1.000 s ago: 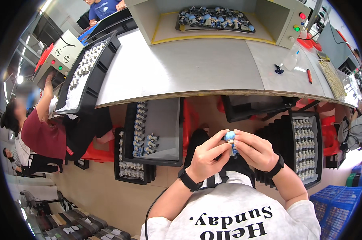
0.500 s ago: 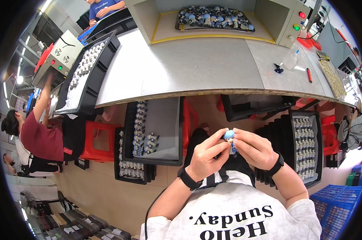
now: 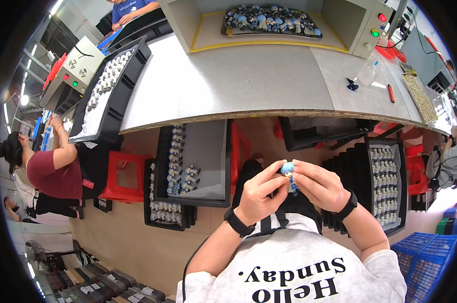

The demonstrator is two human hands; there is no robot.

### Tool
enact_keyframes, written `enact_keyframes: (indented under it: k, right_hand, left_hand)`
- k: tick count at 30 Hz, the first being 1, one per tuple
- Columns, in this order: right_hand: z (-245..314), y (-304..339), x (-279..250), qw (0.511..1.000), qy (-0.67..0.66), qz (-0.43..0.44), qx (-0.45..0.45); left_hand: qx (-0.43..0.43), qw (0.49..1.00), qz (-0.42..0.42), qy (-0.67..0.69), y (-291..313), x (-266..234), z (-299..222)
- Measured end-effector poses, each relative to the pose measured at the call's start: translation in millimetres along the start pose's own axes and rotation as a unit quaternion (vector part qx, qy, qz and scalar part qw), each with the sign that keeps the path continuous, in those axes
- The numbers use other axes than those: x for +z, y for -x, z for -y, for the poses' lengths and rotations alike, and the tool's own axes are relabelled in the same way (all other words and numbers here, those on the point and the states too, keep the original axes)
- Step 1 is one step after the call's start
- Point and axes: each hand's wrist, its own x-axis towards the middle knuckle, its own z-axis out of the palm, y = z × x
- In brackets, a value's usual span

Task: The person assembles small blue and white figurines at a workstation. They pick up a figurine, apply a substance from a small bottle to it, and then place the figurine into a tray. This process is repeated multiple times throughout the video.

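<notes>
"Gripping something there?"

"Yes, I'm pinching a blue-haired figurine (image 3: 288,172) between my left fingers (image 3: 269,174) and my right fingers (image 3: 312,170). Both sets are curling in around it, the tips sitting only about the figurine's width apart."

"How is it lying in your grip?"

"Its head is pointing away from me, with the hair showing between my fingertips and the lower body poking out just below them. A black band (image 3: 238,223) is circling each wrist behind the fingers."

"And what is standing around them?"

"Left of my fingers, a black crate (image 3: 227,161) is holding blue-and-white figures (image 3: 175,159) on a pale liner. To their right, a stack of black crates (image 3: 350,161) is standing, the top one carrying rows of pale pieces (image 3: 384,187)."

"Anything ahead?"

"The counter (image 3: 248,81) is stretching out beyond my fingers. Farther on, a grey cabinet (image 3: 367,30) is sheltering a dark tray (image 3: 259,35) of heaped figures. Ahead and rightward, a red stick (image 3: 391,93) is lying near a bottle (image 3: 367,74)."
</notes>
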Motion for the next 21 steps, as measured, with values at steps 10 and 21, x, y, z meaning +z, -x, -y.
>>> enact_keyframes:
  k: [10, 21]
  right_hand:
    - [-1, 0, 2, 1.0, -0.001, 0.004, -0.001]
    - [-3, 3, 4, 1.0, -0.012, -0.014, -0.015]
  left_hand:
    - [0.022, 1.0, -0.015, 0.003, 0, 2, 5]
    - [-0.155, 0.946, -0.071, 0.276, 19, 9, 10]
